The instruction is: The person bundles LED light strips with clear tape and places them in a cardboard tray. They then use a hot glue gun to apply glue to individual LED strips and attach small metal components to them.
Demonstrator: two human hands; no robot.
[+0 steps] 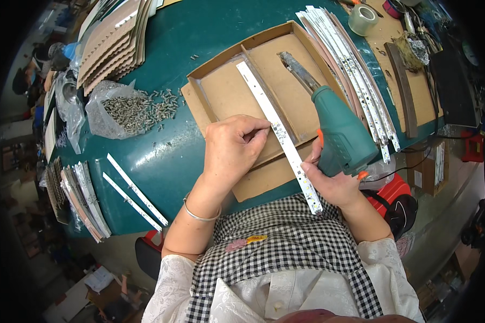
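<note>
A long white LED strip board lies slantwise over a shallow cardboard tray, its near end reaching my checked apron. My left hand is closed in a pinch, thumb and forefinger meeting at the strip's left edge; whatever is between them is too small to make out. On the strip's right side, my right hand presses its thumb to the board. Its fingers curl behind a green pistol-shaped power tool with an orange trigger and a dark, slim metal nose pointing away over the tray; the grip is partly hidden.
Left of the tray, small metal parts spill from a clear plastic bag. Two narrow white strips and bundled strips lie nearer left. Notched boards are stacked far left. More LED strips and a tape roll lie right.
</note>
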